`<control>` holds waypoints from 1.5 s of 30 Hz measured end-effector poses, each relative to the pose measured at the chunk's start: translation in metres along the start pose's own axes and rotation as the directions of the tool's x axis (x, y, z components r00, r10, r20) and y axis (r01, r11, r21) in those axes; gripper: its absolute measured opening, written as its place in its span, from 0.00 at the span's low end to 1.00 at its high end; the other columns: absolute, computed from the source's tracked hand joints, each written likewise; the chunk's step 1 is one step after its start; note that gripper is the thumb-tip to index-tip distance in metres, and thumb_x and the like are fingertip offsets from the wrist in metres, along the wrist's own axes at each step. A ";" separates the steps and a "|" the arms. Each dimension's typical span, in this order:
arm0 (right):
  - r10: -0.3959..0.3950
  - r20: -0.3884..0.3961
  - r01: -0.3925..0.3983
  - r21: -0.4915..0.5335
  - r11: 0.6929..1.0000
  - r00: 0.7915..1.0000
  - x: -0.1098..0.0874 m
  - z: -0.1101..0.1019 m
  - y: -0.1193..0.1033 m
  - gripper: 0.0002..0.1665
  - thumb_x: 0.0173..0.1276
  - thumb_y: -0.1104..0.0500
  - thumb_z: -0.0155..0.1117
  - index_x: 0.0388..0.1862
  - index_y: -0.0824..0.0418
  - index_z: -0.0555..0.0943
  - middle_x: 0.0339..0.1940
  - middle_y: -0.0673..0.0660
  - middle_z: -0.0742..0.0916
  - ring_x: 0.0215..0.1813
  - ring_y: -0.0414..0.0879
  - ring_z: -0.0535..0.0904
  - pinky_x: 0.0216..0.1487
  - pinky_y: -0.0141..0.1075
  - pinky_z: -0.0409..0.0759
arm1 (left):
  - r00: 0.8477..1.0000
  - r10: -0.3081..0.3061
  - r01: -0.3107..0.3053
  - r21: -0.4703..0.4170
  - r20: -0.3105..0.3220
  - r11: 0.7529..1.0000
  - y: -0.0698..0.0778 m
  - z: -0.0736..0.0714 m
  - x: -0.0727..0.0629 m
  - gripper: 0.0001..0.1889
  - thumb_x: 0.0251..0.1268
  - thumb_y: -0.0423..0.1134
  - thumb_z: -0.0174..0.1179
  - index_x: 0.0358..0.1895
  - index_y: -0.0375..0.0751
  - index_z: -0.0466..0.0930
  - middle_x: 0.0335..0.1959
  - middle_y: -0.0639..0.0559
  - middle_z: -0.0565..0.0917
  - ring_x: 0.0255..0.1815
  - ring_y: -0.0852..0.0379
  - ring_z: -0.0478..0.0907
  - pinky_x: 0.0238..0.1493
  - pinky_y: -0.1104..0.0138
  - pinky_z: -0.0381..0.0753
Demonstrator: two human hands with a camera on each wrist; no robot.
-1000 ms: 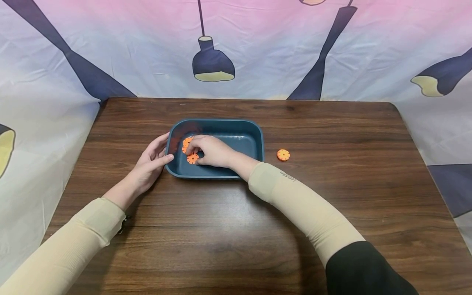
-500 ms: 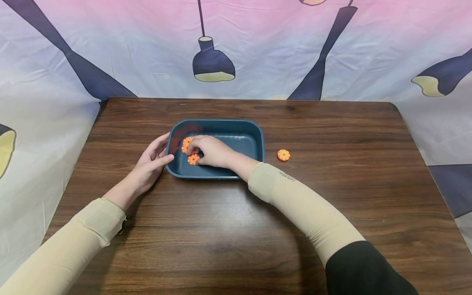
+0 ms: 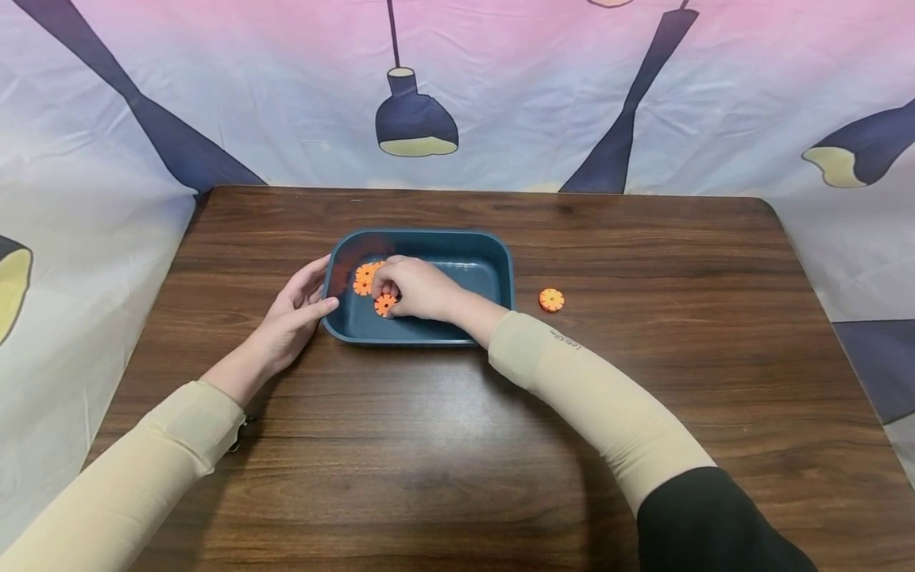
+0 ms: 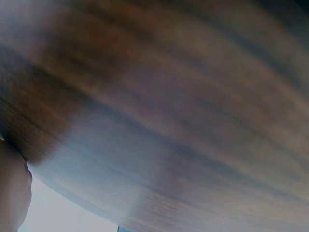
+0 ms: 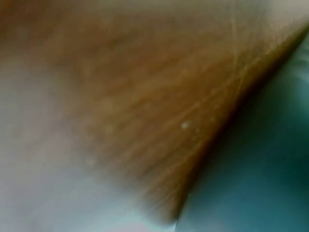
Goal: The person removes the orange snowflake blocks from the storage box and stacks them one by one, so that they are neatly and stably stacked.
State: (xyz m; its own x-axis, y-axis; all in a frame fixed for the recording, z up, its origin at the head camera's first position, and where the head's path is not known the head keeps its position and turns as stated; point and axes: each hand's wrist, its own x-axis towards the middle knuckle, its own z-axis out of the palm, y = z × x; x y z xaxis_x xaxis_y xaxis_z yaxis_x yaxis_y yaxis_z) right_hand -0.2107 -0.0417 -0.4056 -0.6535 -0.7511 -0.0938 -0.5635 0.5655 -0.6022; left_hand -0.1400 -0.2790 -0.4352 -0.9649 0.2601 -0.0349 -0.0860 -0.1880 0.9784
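Observation:
A dark blue rectangular plastic tub (image 3: 457, 342) stands on the wooden table in the head view. At its left end, my left hand (image 3: 289, 318) grips the wall, thumb over the rim and fingers along the outside. My right hand (image 3: 422, 290) reaches down inside and pinches an orange notched disc (image 3: 385, 305) between thumb and fingers. Just left of these fingers, more orange notched discs (image 3: 364, 280) lie on the tub floor, partly covered by the hand. In the left wrist view only an edge of the hand (image 4: 13, 188) shows. The right wrist view is blurred, with blue at its right.
Another orange notched disc (image 3: 551, 299), seemingly stacked, lies on the wooden table (image 3: 443, 445) to the right of the tub. A fabric backdrop (image 3: 500, 103) with printed lamps hangs behind the table's far edge.
My right hand has shifted slightly right inside the tub, and the pinched disc has moved with it, showing more of the discs at left. The left hand keeps its place.

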 end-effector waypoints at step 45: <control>0.193 -0.312 -0.064 0.381 0.922 0.930 -0.130 -0.097 0.075 0.06 0.69 0.67 0.75 0.44 0.63 0.89 0.35 0.56 0.90 0.37 0.44 0.84 0.40 0.30 0.82 | 1.000 -0.017 0.017 0.022 0.006 1.000 0.000 -0.001 0.000 0.32 0.80 0.26 0.54 0.82 0.48 0.62 0.76 0.58 0.69 0.82 0.56 0.58 0.69 0.78 0.73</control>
State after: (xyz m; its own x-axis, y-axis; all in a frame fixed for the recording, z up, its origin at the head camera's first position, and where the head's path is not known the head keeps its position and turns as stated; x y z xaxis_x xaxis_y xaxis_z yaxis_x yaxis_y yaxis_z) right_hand -0.2172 0.1316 -0.3614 -0.8744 -0.4832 0.0434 -0.2854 0.4398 -0.8515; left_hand -0.1405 -0.2802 -0.4353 -0.9618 0.2692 -0.0505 -0.0970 -0.1624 0.9820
